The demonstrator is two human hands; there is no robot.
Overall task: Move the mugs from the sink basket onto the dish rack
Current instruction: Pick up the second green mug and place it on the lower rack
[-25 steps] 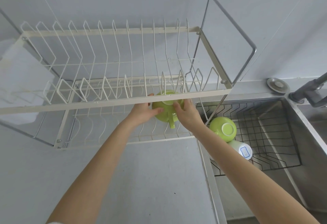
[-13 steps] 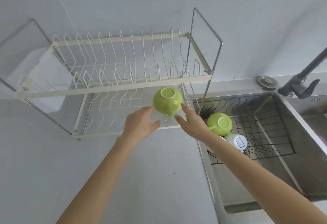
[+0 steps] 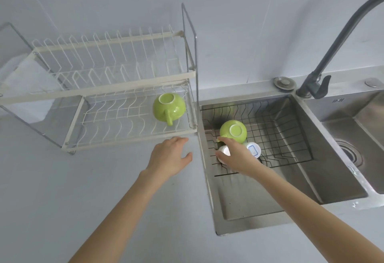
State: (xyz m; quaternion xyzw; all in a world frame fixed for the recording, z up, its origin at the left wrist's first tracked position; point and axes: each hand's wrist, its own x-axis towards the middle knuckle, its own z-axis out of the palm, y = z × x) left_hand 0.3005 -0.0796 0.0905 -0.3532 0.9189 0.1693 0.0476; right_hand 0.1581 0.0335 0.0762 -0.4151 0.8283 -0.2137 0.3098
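One head-worn wide-angle view looks steeply down and forward from above the counter's [image 3: 62, 190] near edge. It faces the back wall, with the dish rack [image 3: 116, 88] at upper left and the sink [image 3: 311, 179] at right, both forearms reaching in from below.

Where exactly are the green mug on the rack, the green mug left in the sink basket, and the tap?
Green mug on the rack [image 3: 169, 106]: head view, on its rounded side, upside down.
Green mug in the sink basket [image 3: 233, 130]: head view, on its upturned base.
Tap [image 3: 340, 38]: head view, on the curved grey spout.
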